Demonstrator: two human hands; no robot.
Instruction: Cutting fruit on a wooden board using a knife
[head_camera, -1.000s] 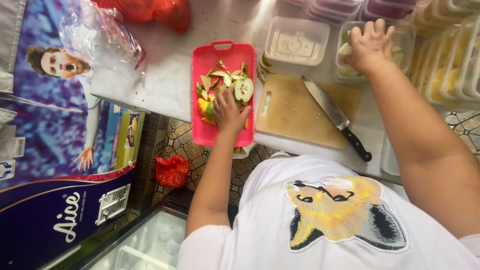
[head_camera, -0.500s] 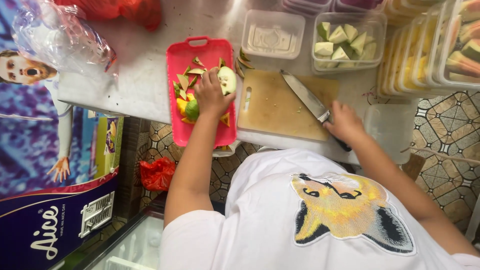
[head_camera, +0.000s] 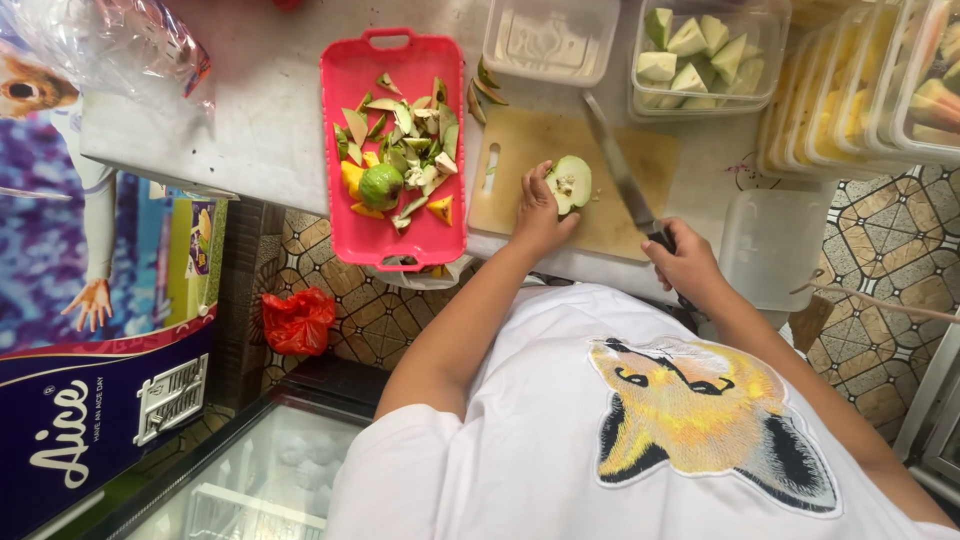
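Seen from overhead: a grey bench (head_camera: 260, 130) carries one wooden cutting board (head_camera: 575, 180), one red tray (head_camera: 395, 150) of peelings with one whole green fruit (head_camera: 381, 185) among them, and, along the far edge, one clear tub of cut wedges (head_camera: 700, 55) beside one empty tub (head_camera: 550, 38). A halved guava (head_camera: 568, 184) rests on the board, the left hand (head_camera: 540, 212) steadying it with fingers curled against its near side. The right hand (head_camera: 685, 265) has its fingers wrapped tight around the handle of one knife (head_camera: 620, 170), whose blade lies just beside the fruit. Likely hazard: the rounded half rolling, bringing the edge toward the steadying fingers.
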